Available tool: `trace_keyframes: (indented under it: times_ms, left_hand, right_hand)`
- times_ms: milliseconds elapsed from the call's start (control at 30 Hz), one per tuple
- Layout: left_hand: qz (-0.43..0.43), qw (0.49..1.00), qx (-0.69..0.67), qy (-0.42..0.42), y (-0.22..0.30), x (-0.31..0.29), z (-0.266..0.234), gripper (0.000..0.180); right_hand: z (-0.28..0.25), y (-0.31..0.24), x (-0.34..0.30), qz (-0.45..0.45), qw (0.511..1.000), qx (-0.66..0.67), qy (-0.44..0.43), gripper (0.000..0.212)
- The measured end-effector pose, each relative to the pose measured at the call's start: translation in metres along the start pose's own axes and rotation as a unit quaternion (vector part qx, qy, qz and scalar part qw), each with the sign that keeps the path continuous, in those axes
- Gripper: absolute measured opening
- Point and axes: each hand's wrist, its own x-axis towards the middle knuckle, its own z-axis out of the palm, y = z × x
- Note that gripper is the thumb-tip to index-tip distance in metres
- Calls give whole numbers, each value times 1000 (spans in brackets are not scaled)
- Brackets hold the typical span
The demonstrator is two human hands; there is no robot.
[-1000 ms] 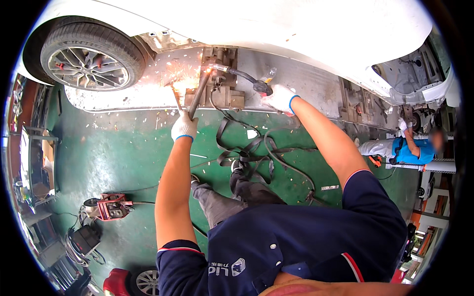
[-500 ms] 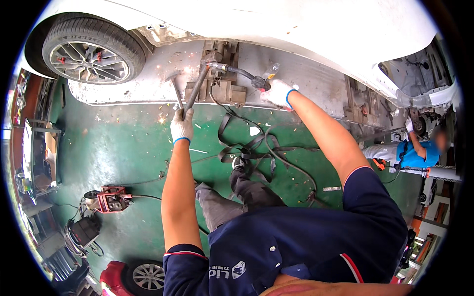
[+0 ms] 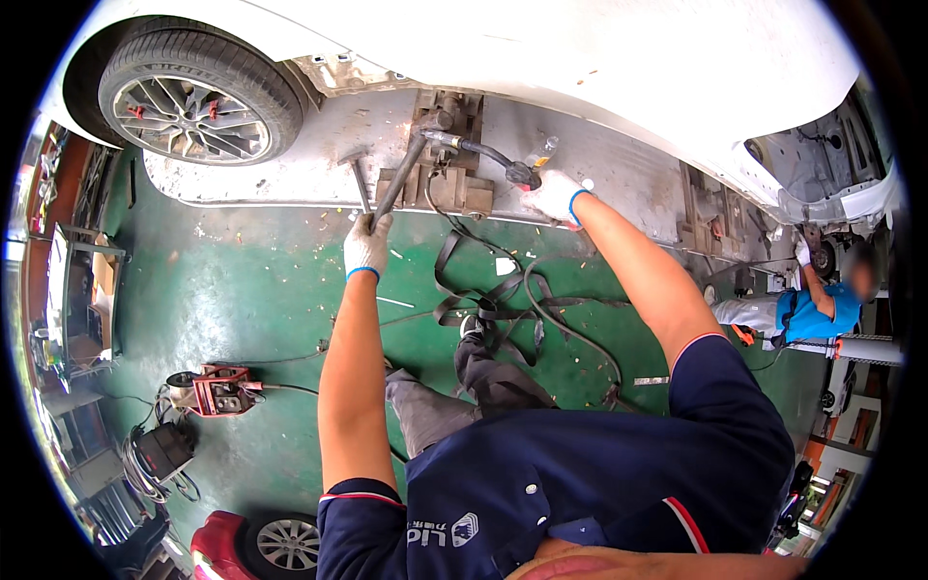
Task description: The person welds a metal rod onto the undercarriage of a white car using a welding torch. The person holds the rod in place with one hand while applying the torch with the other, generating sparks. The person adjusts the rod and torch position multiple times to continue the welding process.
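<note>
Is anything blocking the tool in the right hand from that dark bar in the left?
Nothing visible. The tool in the right hand has its metal tip near the upper end of the dark bar in the left hand; whether they touch is unclear.

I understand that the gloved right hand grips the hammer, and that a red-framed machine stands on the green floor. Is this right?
Not quite: the head view shows that the gloved left hand grips the hammer. A red-framed machine does stand on the green floor.
</note>
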Motion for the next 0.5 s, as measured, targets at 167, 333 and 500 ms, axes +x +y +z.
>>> trace_keyframes:
  times_ms: [167, 333, 500]
  left_hand:
    - [31, 999, 35, 20, 5, -6, 0, 43]
    - [3, 997, 71, 21, -4, -2, 1, 38]
    - [17, 992, 125, 27, 8, -6, 1, 41]
  right_hand:
    - [0, -3, -4, -1, 1000, 12, -4, 29]
    - [-1, -8, -6, -9, 1000, 12, -13, 31]
    - [-4, -5, -5, -4, 1000, -21, -9, 31]
